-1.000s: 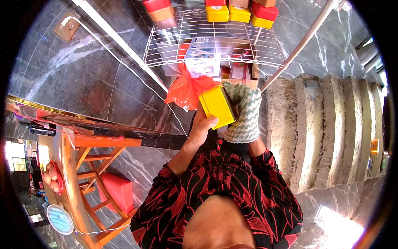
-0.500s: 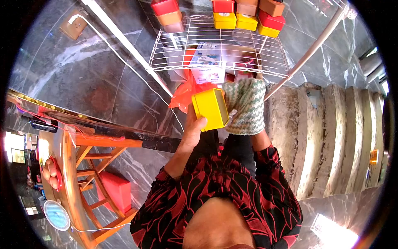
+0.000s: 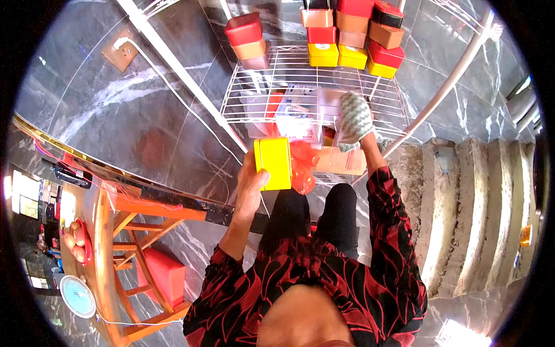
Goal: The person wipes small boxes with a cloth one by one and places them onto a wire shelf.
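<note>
A yellow box (image 3: 273, 163) is in my left hand (image 3: 251, 184), with the thumb across its lower left side. My right hand (image 3: 367, 139) is stretched forward at the wire shelf (image 3: 277, 110), mostly covered by a green and white checked cloth (image 3: 355, 117). Its fingers are hidden by the cloth. An orange-red plastic bag (image 3: 303, 167) hangs just right of the yellow box. Stacks of red, brown and yellow boxes (image 3: 322, 55) stand at the back of the shelf, and a white printed carton (image 3: 299, 115) shows beneath the wires.
White shelf posts (image 3: 179, 72) rise on both sides. A wooden chair (image 3: 153, 205) and a red stool (image 3: 163, 274) are at the left, near a blue-and-white round basket (image 3: 77, 296). Rough concrete steps (image 3: 448, 214) lie at the right.
My right hand has moved forward with the cloth, away from the yellow box. My left hand has shifted left with the box. The view has tilted up, showing more stacked boxes.
</note>
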A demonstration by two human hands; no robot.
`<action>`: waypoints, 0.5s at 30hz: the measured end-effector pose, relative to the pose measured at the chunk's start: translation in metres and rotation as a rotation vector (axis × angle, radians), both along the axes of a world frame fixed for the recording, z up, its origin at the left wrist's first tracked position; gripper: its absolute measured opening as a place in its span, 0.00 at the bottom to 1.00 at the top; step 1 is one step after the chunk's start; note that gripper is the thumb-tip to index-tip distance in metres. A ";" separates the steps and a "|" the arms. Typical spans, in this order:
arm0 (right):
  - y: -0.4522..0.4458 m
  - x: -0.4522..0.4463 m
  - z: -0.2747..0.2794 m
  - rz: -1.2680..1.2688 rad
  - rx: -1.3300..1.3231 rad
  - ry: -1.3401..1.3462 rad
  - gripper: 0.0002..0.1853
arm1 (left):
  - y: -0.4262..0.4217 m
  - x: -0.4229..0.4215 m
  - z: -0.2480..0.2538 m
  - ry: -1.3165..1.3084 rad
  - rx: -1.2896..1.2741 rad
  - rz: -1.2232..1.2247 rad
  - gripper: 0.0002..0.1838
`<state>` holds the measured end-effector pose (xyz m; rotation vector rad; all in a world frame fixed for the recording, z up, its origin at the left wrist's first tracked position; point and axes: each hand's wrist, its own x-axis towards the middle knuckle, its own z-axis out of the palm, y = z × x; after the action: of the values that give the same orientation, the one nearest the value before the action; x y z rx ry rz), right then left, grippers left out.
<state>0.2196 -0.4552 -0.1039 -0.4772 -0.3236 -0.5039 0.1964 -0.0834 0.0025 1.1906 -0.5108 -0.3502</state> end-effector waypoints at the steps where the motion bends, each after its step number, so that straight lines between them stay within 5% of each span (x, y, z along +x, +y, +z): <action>1: -0.003 0.005 0.000 -0.418 -0.603 0.315 0.23 | -0.001 0.004 0.001 -0.040 0.007 0.001 0.35; 3: -0.005 0.009 -0.006 -0.834 -1.194 0.631 0.26 | -0.003 0.009 0.004 -0.054 0.018 0.015 0.34; 8: -0.002 0.013 -0.008 -0.913 -1.287 0.667 0.20 | -0.011 0.041 0.013 -0.137 0.123 0.024 0.39; 11: 0.030 -0.014 0.051 -1.112 -1.683 0.832 0.19 | -0.021 0.062 0.025 -0.256 0.224 0.018 0.41; 15: 0.023 -0.009 0.044 -0.891 -1.575 0.882 0.18 | -0.037 0.098 0.020 -0.460 0.395 0.142 0.43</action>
<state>0.2106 -0.4323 -0.0596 -2.3465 0.4849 -0.7609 0.2940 -0.1208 0.0229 1.6963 -0.7718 -0.0493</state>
